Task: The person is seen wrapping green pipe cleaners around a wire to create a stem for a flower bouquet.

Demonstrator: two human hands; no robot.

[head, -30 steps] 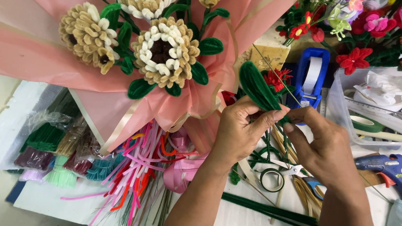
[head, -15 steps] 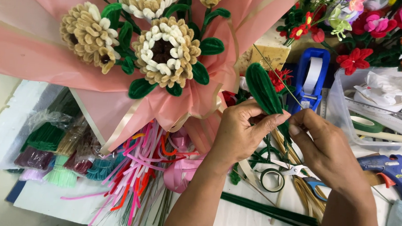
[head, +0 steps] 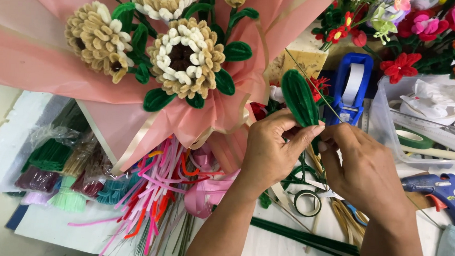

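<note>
A green pipe-cleaner leaf [head: 297,97] stands just right of the middle of the frame, tilted a little to the left, with a thin wire [head: 312,85] running slantwise across it from upper left to lower right. The left hand [head: 270,151] is closed on the base of the leaf, thumb and forefinger pinching it from the left. The right hand [head: 363,169] meets it from the right, its fingertips [head: 324,143] curled in and pressed to the same spot, touching the left hand's fingers; it grips the lower end of the leaf or the wire, and which of the two cannot be told.

Right behind the leaf, in the upper middle, stands a blue tape dispenser [head: 350,87] with a white roll. To the upper left, filling much of the frame, is a bouquet of cream and tan pipe-cleaner flowers [head: 187,56] with green leaves, wrapped in pink paper [head: 44,66]. Below the hands, on the white table [head: 278,252], lie a small roll of green tape [head: 307,202] and a bundle of long green stems [head: 305,237]. Loose pink, red and orange pipe cleaners [head: 156,192] spread at lower centre-left, beside bagged bundles [head: 59,168] of green, purple and teal ones at lower left. A blue glue gun [head: 442,191] lies at the right edge, under a clear plastic box [head: 424,128], and bright red, pink and orange flowers [head: 424,29] crowd the upper right corner.
</note>
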